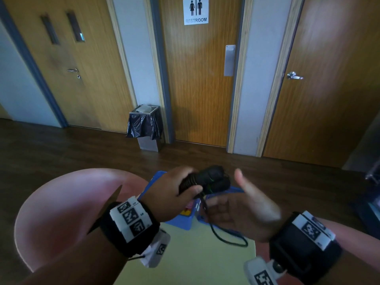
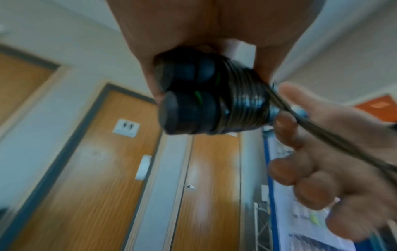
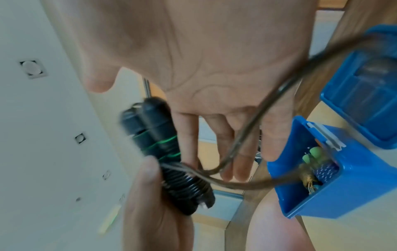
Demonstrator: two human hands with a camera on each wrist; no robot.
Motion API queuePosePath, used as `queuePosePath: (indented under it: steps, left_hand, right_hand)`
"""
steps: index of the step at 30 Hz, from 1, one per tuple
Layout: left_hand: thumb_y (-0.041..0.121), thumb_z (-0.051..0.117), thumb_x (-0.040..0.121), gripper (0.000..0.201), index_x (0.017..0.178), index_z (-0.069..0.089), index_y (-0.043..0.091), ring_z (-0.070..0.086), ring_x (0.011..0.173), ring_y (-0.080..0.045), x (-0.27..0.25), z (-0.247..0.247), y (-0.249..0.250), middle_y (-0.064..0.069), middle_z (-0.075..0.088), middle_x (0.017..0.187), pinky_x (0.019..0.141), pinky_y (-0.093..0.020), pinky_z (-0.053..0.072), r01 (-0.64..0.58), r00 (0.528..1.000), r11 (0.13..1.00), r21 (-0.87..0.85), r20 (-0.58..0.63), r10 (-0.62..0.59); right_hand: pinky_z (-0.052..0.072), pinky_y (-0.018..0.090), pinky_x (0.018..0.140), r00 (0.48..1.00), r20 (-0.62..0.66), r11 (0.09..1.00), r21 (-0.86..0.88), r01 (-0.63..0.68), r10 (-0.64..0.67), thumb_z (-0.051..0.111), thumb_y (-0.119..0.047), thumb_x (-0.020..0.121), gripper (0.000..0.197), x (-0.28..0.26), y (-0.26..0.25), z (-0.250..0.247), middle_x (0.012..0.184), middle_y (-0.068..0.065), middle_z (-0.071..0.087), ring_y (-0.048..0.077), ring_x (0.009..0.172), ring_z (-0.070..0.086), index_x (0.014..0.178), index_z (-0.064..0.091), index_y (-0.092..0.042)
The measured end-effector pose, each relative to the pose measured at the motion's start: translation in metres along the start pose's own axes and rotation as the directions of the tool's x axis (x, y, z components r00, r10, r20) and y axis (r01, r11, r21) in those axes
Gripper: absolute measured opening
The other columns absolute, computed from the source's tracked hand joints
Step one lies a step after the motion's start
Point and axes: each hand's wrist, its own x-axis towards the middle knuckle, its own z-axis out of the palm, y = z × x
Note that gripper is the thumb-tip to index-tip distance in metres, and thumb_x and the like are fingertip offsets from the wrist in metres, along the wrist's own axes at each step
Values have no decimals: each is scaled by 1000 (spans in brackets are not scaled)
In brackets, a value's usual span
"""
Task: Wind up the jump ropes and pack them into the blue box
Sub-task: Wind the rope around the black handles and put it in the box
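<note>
My left hand (image 1: pixel 174 194) grips the two black handles (image 1: pixel 211 178) of a jump rope, held side by side above the blue box (image 1: pixel 181 222). Dark rope is wound in tight turns (image 2: pixel 242 108) round the handles, which bear thin green rings (image 3: pixel 165 141). The loose rope (image 1: pixel 226 237) hangs from the bundle in a loop down to the table. My right hand (image 1: pixel 242 202) is held palm up beside the bundle, fingers (image 3: pixel 227 144) straight, with the rope (image 3: pixel 247 135) running across them. The open box (image 3: pixel 354 186) holds green-handled items (image 3: pixel 313 152).
The box's blue lid (image 3: pixel 365 93) lies open beside it on a pale yellow-green table (image 1: pixel 195 262). A pink chair back (image 1: pixel 61 212) stands at my left. Across the dark wood floor are wooden doors and a bin with a black liner (image 1: pixel 145 128).
</note>
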Motion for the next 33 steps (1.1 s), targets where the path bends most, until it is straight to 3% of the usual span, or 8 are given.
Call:
queuePosePath:
  steps: [5, 8, 11, 15, 19, 25, 30, 33]
  left_hand:
    - [51, 54, 85, 28, 99, 61, 28, 62, 68, -5, -16, 14, -16, 6, 65, 78, 62, -30, 52, 232, 971, 967, -103, -33, -237]
    - [39, 61, 91, 14, 93, 63, 24, 63, 62, -6, -24, 21, -19, 2, 67, 76, 59, -27, 52, 345, 937, 923, -168, 9, -348]
    - [32, 65, 90, 20, 93, 65, 13, 66, 60, -26, -30, 26, -15, -16, 69, 79, 54, -39, 53, 451, 887, 823, -344, 68, -458]
    - [41, 64, 79, 37, 94, 66, 7, 66, 67, -32, -34, 26, -19, -23, 69, 85, 65, -45, 54, 505, 850, 705, -499, 142, -508]
    - [36, 65, 80, 41, 97, 66, -1, 63, 68, -29, -35, 19, -15, -22, 68, 81, 65, -42, 50, 521, 838, 637, -568, 196, -510]
    - [21, 65, 90, 17, 95, 70, 6, 68, 69, -23, -38, 6, 0, -14, 70, 76, 64, -33, 56, 535, 843, 602, -593, 325, -429]
    - [22, 65, 83, 37, 101, 61, -11, 67, 67, -23, -36, 2, 15, -8, 68, 74, 63, -31, 54, 511, 858, 552, -659, 344, -382]
    - [22, 62, 81, 27, 95, 67, 0, 66, 65, -18, -38, -2, 22, -7, 68, 75, 61, -28, 52, 506, 860, 497, -705, 370, -351]
  right_hand:
    - [53, 35, 70, 966, -227, 872, -490, -2, -125, 56, -37, 100, 21, 9, 12, 27, 72, 3, 59, 17, 63, 57, 96, 62, -17]
    - [52, 37, 71, 901, -224, 418, -907, -53, -371, 45, -49, 101, 31, 10, 11, 19, 80, -3, 63, 12, 70, 60, 90, 62, -26]
    - [45, 34, 67, 875, -85, 44, -996, -73, -477, 38, -54, 101, 37, 7, 8, 17, 83, -5, 59, 11, 74, 57, 89, 58, -26]
    - [41, 34, 64, 852, 10, -228, -965, -128, -523, 28, -62, 98, 49, 5, -4, 18, 91, -5, 60, 16, 85, 60, 94, 59, -24]
    - [25, 26, 45, 691, 182, -264, -965, -13, -699, 42, -71, 85, 44, 5, -18, 10, 59, -13, 34, 10, 52, 40, 74, 36, -29]
    - [29, 12, 66, 656, 533, -363, -846, 391, -535, 54, -41, 98, 26, 9, -38, -25, 75, -16, 49, 0, 68, 42, 80, 60, -23]
    - [32, 11, 68, 611, 437, -145, -872, 467, -660, 48, -33, 102, 24, 13, -22, -38, 78, -23, 39, -10, 73, 42, 79, 54, -27]
    - [31, 11, 63, 576, 342, 11, -854, 521, -743, 36, -42, 105, 36, 13, -7, -31, 73, -17, 38, -6, 66, 41, 75, 46, -26]
